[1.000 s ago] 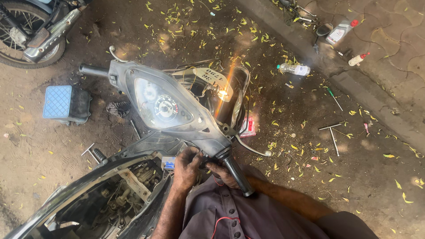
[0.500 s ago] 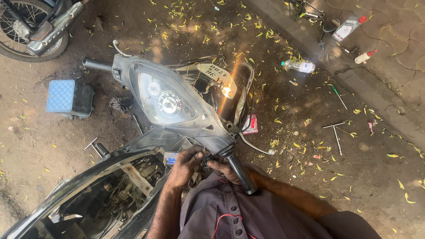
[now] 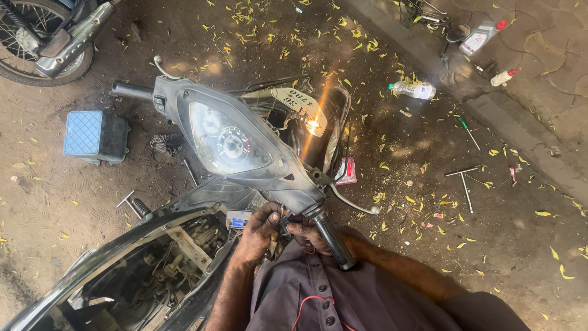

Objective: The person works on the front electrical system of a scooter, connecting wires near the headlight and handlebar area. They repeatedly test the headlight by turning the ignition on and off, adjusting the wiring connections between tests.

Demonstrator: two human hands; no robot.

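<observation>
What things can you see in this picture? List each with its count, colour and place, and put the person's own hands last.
Scooter handlebar unit: one, dark grey, centre, with two dials.
Right grip: one, black, beside the hands.
Headlamp: one, lit orange, above centre.
Scooter body: one, black, panel off, lower left.
Box: one, blue top, left.
Wheel: one, black, top left.
Bottles: three, one clear and two white with red caps, top right.
T-wrenches: two, metal, one on the right, one on the left.
Screwdriver: one, green handle, right.
Left hand: under the handlebar.
Right hand: touching the left, by the grip.
</observation>
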